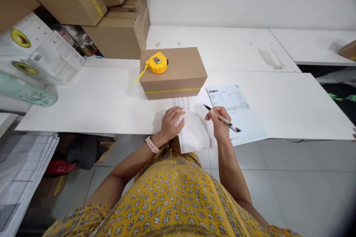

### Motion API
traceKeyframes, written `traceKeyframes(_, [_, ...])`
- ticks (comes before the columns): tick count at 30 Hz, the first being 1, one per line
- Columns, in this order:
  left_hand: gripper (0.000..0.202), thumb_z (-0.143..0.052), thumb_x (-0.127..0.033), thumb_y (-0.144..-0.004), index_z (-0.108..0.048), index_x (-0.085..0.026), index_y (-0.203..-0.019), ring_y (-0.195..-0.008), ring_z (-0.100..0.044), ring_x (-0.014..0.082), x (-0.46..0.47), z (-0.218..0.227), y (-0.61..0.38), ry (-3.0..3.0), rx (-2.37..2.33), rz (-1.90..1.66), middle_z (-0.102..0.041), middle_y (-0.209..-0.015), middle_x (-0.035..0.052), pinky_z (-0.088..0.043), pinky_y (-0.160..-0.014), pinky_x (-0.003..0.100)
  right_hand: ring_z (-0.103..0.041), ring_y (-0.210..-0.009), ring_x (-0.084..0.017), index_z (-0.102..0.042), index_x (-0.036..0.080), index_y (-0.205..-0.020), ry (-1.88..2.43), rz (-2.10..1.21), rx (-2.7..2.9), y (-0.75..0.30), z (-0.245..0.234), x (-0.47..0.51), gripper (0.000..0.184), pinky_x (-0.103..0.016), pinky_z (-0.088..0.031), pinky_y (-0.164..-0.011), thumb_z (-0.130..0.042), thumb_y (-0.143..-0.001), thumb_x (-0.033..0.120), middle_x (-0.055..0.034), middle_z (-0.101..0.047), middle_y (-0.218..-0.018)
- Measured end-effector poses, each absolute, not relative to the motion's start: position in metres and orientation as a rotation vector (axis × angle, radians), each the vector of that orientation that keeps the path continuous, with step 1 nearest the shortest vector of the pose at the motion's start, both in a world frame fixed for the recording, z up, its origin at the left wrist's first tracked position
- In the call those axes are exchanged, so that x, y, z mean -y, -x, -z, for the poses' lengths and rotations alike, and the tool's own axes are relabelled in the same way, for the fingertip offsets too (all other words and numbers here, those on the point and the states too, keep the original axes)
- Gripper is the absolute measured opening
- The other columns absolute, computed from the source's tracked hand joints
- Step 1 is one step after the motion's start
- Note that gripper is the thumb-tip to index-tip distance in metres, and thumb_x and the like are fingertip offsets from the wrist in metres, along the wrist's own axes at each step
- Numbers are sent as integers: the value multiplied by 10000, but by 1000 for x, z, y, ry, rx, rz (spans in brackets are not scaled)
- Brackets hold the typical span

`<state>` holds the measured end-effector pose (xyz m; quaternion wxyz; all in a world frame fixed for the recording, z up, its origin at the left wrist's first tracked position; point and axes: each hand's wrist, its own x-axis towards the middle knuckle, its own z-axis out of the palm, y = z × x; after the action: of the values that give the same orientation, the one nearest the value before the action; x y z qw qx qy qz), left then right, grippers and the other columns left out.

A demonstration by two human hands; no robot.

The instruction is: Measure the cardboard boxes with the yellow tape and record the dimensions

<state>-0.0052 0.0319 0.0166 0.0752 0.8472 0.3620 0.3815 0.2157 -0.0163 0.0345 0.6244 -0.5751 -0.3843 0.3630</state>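
Note:
My right hand (220,121) is closed around a pen (226,121), its dark tip pointing up and left above a white sheet of paper (196,133). Printed columns run along the left side of that sheet. On this left edge rests my left hand (171,121), fingers spread and slightly curled. Beside the sheet, partly under my right hand, lies a pale blue printed form (247,122) headed PONY. Just beyond both hands stands a closed cardboard box (180,68) with a yellow strip along its front. A yellow tape measure (157,63) sits on top, its tape end hanging out to the left.
Several cardboard boxes (116,33) are stacked at the back left. White cartons with avocado pictures (52,59) and a mint-green cylinder (30,90) occupy the left end. The white table's front edge (97,132) runs close to my body. A dark cap-like item (83,153) lies below the table.

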Motion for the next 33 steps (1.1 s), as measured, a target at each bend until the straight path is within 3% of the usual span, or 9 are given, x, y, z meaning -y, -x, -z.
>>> traceKeyframes(3, [340,-542,-324,-1005,-640,-150,-1280,-1373,-574,317,-3,7,-3,-2607,-1065,-790,-664,-1402,166,-437,-1179,547,-545,-537,-149,-579,258,-834,1331,-865,904,-204,-25,1,446,-321,-491,-638,-572,-929,694,50,-526,-537])
traceKeyframes(6, [399,-563,-344,-1008,-612,-158,-1358,-1464,-484,326,0,8,-4,-2623,-1058,-581,-594,-1505,157,-329,-1244,593,-681,-751,-208,-651,258,-1085,1236,-1070,965,-194,-12,-17,597,-378,-545,-750,-424,-937,790,-31,-689,-756])
traceKeyframes(8, [386,-561,-338,-1013,-617,-167,-1355,-1464,-484,312,-3,5,-3,-2608,-1072,-560,-599,-1505,141,-321,-1250,577,-709,-902,-238,-669,256,-1154,1224,-1158,1000,-191,-5,-25,605,-409,-559,-830,-552,-881,784,-74,-748,-938])
traceKeyframes(11, [368,-567,-333,-1013,-627,-180,-1342,-1451,-496,296,-5,0,-2,-2589,-1084,-563,-600,-1508,122,-325,-1251,551,-663,-838,-211,-695,249,-960,1324,-1095,1073,-192,-1,-32,439,-370,-543,-785,-756,-803,654,-38,-720,-868])
traceKeyframes(14, [366,-580,-325,-1007,-628,-176,-1338,-1441,-503,290,-4,0,-3,-2577,-1089,-575,-601,-1507,118,-329,-1249,536,-544,-703,-153,-602,239,-790,1397,-951,1151,-194,-1,-35,383,-309,-476,-672,-707,-864,599,10,-609,-740])
traceKeyframes(18, [368,-592,-324,-1004,-628,-157,-1330,-1429,-510,290,-4,1,-3,-2573,-1092,-592,-607,-1499,120,-322,-1254,526,-526,-659,-133,-549,249,-867,1402,-930,1146,-194,1,-38,360,-296,-451,-644,-737,-841,555,31,-591,-767])
traceKeyframes(24, [373,-574,-328,-1009,-618,-173,-1345,-1430,-502,291,-5,1,-3,-2553,-1086,-569,-593,-1509,123,-327,-1253,548,-452,-570,-119,-491,241,-702,1472,-872,1130,-190,2,-42,376,-278,-381,-557,-742,-816,497,53,-511,-610])
traceKeyframes(33, [358,-580,-312,-1005,-618,-181,-1336,-1434,-506,297,-4,0,-3,-2535,-1082,-585,-595,-1507,121,-329,-1257,555,-420,-579,-115,-465,244,-680,1503,-824,1195,-189,2,-43,399,-270,-367,-556,-709,-826,524,56,-478,-599])
